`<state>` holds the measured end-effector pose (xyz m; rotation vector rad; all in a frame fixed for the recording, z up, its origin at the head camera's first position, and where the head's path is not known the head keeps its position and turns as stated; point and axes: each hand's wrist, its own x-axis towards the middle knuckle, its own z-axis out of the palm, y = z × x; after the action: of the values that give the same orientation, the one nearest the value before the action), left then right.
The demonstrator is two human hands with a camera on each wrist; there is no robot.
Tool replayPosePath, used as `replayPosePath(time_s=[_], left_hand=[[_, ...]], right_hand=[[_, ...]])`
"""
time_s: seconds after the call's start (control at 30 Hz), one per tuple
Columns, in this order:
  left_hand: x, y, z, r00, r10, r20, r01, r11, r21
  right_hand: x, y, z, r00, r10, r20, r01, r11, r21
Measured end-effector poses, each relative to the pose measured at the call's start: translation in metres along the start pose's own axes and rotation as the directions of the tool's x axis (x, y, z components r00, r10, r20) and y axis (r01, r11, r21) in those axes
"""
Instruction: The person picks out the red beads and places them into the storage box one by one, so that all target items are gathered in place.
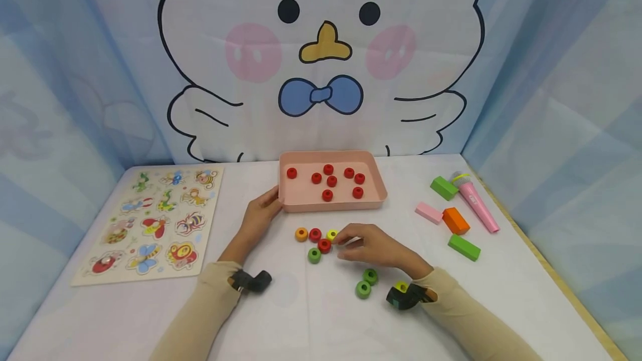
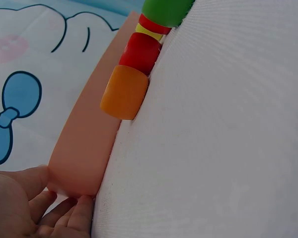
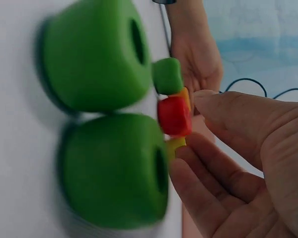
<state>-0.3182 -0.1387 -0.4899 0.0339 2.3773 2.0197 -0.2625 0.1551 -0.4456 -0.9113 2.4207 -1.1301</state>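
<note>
The pink tray (image 1: 331, 206) stands at the back of the table with several red beads (image 1: 331, 181) inside. My left hand (image 1: 259, 217) holds its left front corner, thumb high on the wall and fingers lower down in the left wrist view. In front of the tray lies a cluster: an orange bead (image 1: 301, 234), two red beads (image 1: 324, 246), a yellow bead (image 1: 331, 235) and a green bead (image 1: 314, 255). My right hand (image 1: 370, 245) hovers beside the yellow and nearer red bead, thumb and fingers apart. Whether a fingertip touches either one is unclear.
Two green beads (image 1: 370, 277) and another yellow bead (image 1: 402, 287) lie near my right wrist. An animal puzzle board (image 1: 150, 227) is at left. On the right are green, pink and orange blocks (image 1: 456, 220) and a pink microphone (image 1: 476, 205). A curtain (image 1: 321, 132) hangs behind.
</note>
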Motion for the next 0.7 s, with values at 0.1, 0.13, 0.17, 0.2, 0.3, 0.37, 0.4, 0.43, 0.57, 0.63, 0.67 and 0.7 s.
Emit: replayPosePath(time_s=[0.1, 0.13, 0.17, 0.2, 0.3, 0.37, 0.4, 0.43, 0.57, 0.63, 0.67, 0.7], left_hand=[[0.001, -0.001, -0.001, 1.000, -0.012, 0.004, 0.012, 1.000, 0.007], [0.001, -0.002, -0.001, 1.000, -0.014, 0.005, 0.014, 1.000, 0.008], [0.001, -0.002, -0.002, 1.000, -0.020, 0.006, 0.020, 1.000, 0.008], [0.001, -0.002, -0.002, 1.000, -0.021, 0.009, 0.020, 1.000, 0.009], [0.001, 0.000, -0.002, 1.000, -0.018, 0.011, 0.018, 1.000, 0.003], [0.001, 0.000, -0.001, 1.000, -0.018, 0.011, 0.018, 1.000, 0.008], [0.001, 0.000, -0.001, 1.000, -0.017, 0.009, 0.017, 1.000, 0.010], [0.001, 0.000, -0.001, 1.000, -0.017, 0.006, 0.017, 1.000, 0.010], [0.001, -0.001, -0.001, 1.000, -0.017, 0.003, 0.017, 1.000, 0.012], [0.001, -0.002, 0.000, 1.000, -0.020, -0.001, 0.020, 1.000, 0.013], [0.001, -0.002, 0.000, 1.000, -0.019, 0.001, 0.019, 1.000, 0.015], [0.001, -0.002, 0.000, 1.000, -0.018, 0.003, 0.018, 1.000, 0.017]], right_hand=[[0.002, 0.001, 0.007, 1.000, -0.007, 0.008, 0.007, 1.000, -0.009], [0.004, 0.002, 0.009, 1.000, -0.013, 0.007, 0.013, 1.000, -0.012], [0.005, 0.003, 0.010, 1.000, -0.020, 0.004, 0.020, 1.000, -0.012], [0.007, 0.003, 0.011, 1.000, -0.027, 0.001, 0.027, 1.000, -0.015], [0.013, 0.002, 0.014, 0.999, -0.047, -0.013, 0.047, 0.998, -0.030], [0.017, 0.000, 0.015, 0.999, -0.039, -0.018, 0.038, 0.998, -0.041], [0.019, -0.001, 0.016, 0.999, -0.034, -0.020, 0.033, 0.998, -0.051], [0.021, -0.001, 0.017, 0.999, -0.030, -0.023, 0.029, 0.998, -0.063], [0.029, -0.003, 0.020, 0.999, -0.018, -0.032, 0.015, 0.995, -0.102], [0.031, -0.003, 0.021, 0.999, -0.023, -0.038, 0.018, 0.994, -0.112], [0.032, -0.004, 0.021, 0.999, -0.021, -0.040, 0.017, 0.993, -0.115], [0.033, -0.004, 0.021, 0.999, -0.019, -0.040, 0.015, 0.993, -0.118]])
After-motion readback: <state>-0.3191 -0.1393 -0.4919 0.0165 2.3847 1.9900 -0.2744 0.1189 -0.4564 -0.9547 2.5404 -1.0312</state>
